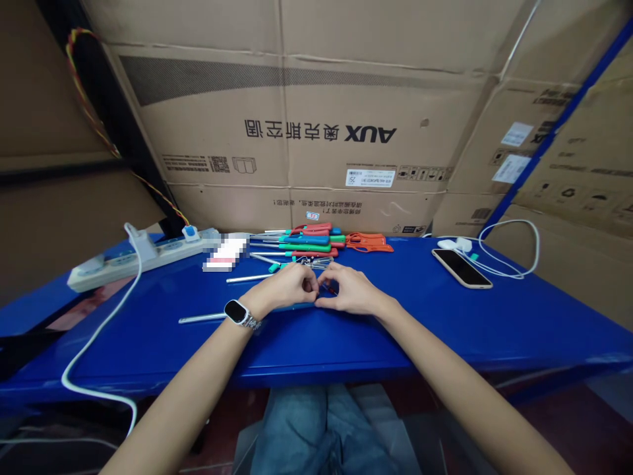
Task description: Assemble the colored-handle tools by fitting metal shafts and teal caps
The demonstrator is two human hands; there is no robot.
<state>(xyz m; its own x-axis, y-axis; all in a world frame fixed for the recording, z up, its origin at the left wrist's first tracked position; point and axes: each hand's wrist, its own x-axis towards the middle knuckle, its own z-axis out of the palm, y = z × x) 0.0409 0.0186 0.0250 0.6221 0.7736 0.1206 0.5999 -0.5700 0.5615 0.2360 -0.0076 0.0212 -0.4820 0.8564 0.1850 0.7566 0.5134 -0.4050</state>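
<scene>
Both my hands meet just in front of the screwdrivers (306,241), on the table (395,330). The left hand (289,285) and the right hand (349,290) are narrow, with fingertips pinched and touching. The piece between them is too small to tell.

I judge that I am working at the end of the metal rod (202,317). The next move calls for a steady, fine pinch.

The rod lies flat, nearer to me than the screwdrivers. Its long axis is almost parallel to them, its free end points left, and its other end is hidden under the left hand.
</scene>
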